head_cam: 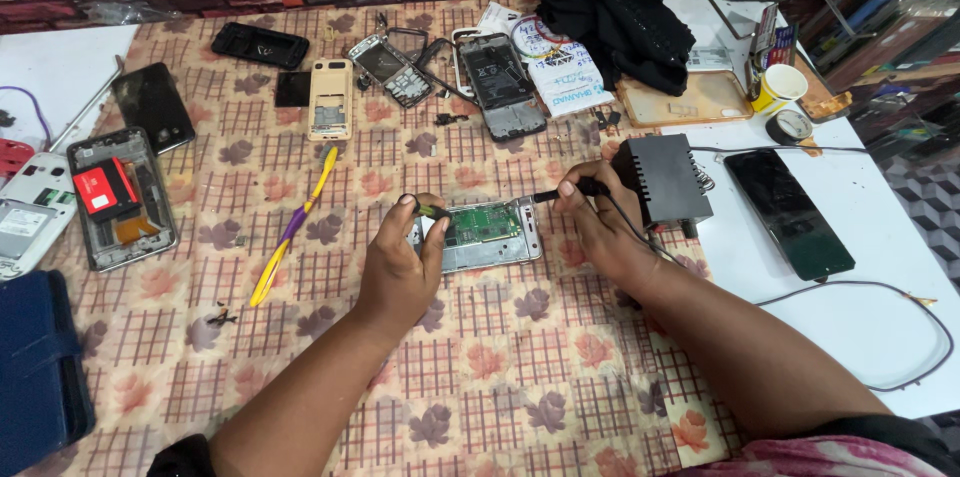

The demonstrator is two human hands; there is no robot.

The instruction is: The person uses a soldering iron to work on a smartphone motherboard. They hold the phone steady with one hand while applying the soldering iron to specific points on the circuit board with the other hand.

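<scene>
Your right hand point(598, 212) is closed in a pen grip round a black, cabled soldering-type iron point(560, 194), its tip lying at the upper right corner of the opened silver phone body with an exposed green circuit board point(485, 232). Your left hand point(402, 259) curls over the phone's left end, thumb and forefinger pinched on a small green-and-black tool point(432, 209), probably tweezers, though the fingers cover most of it. The phone lies flat on the checked, flower-printed tablecloth point(500, 377), between both hands, at the centre of the view.

The step in hand appears to be spot work on the board. The next move calls for a steady left-hand brace and a fine placement of the tip, with the cable kept off the board.

Just right of your right hand stands a black box-shaped power unit point(665, 177); beyond it a dark glass phone screen point(790, 212) lies on the white tabletop point(880, 327). To the left lies a yellow-and-purple strip tool point(295, 227). Further dismantled phones lie along the far edge.

The exact contact point of the tip is too small to make out, and your wrist hides the cable's run.
</scene>
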